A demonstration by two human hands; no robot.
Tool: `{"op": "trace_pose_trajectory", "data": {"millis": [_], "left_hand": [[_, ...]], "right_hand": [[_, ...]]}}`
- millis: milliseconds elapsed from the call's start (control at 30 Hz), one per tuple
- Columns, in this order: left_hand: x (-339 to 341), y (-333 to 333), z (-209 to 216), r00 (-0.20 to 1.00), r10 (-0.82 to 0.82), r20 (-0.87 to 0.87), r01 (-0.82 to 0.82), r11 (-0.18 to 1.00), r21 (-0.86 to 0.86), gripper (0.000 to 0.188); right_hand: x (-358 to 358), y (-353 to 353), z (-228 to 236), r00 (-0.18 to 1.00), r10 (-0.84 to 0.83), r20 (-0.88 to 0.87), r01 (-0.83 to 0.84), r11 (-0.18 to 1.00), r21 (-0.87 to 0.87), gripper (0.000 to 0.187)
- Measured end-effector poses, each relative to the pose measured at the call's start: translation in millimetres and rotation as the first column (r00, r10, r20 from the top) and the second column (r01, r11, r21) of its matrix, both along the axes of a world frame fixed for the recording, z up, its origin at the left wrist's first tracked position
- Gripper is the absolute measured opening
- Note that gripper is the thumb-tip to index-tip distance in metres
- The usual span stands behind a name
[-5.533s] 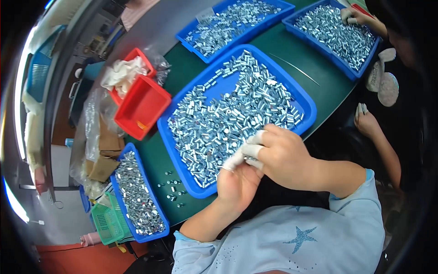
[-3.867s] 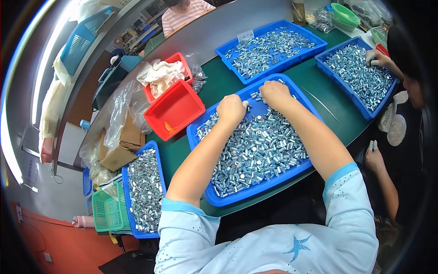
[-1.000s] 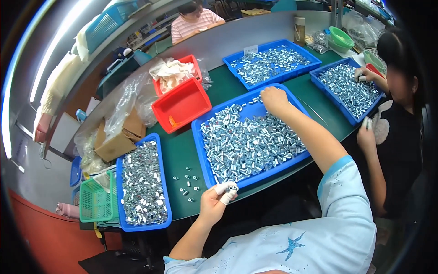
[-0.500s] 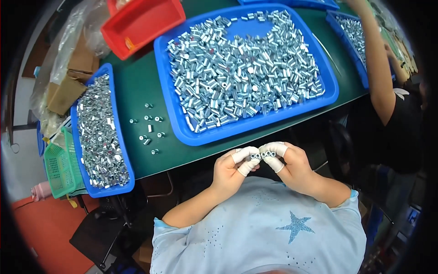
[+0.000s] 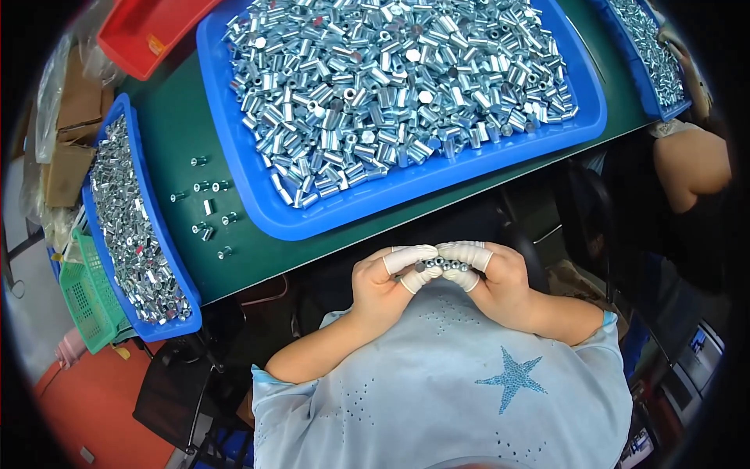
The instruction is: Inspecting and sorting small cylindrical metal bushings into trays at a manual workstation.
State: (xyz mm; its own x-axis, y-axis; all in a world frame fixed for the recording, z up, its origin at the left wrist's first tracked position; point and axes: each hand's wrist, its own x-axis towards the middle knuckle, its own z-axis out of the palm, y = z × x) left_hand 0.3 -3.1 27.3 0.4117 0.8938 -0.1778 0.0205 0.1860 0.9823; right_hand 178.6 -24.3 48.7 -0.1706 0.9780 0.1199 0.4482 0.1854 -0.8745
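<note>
Held in front of my chest, just off the table's near edge, is a short row of small silver metal sleeves (image 5: pixel 442 265) with round holes in their ends. My left hand (image 5: pixel 381 283) pinches the row's left part between thumb and fingers. From the other side my right hand (image 5: pixel 500 283) pinches the right part, and the fingertips of both hands meet. White finger covers sit on the thumbs and some fingers. Beyond my hands, a big blue tray (image 5: pixel 308 225) is heaped with similar sleeves. Several loose sleeves (image 5: pixel 208 207) lie on the green table to its left.
A narrow blue tray (image 5: pixel 190 309) of small metal parts stands at the left, beside a green basket (image 5: pixel 92 309) and cardboard (image 5: pixel 72 172). A red bin (image 5: pixel 129 51) is at the far left. Another blue tray (image 5: pixel 639 78) and a co-worker's arm (image 5: pixel 691 168) are on the right.
The whole view has shifted, bringing the big tray closer. Both hands still hold the row together, now with fingers lying further over it. The co-worker's arm, raised over the right tray before, is lower.
</note>
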Motion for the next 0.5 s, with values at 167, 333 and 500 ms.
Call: {"op": "trace_pose_trajectory", "data": {"millis": [167,333,500], "left_hand": [[-3.4,-1.5,-3.8,0.997,-0.016,-0.069,0.021,0.998,0.061,0.022],[-4.7,-3.8,-5.9,0.998,0.002,-0.070,0.002,0.999,0.048,0.023],[-4.9,-2.9,-7.7,0.999,-0.011,-0.031,0.011,1.000,-0.003,0.025]], "right_hand": [[-0.1,-1.7,0.1,1.000,0.001,-0.016,-0.002,0.999,-0.035,0.025],[1.2,-0.7,1.1,0.999,0.035,0.013,-0.035,0.997,-0.063,0.025],[4.3,1.1,3.1,0.996,0.084,0.016,-0.082,0.992,-0.099,0.026]]}}
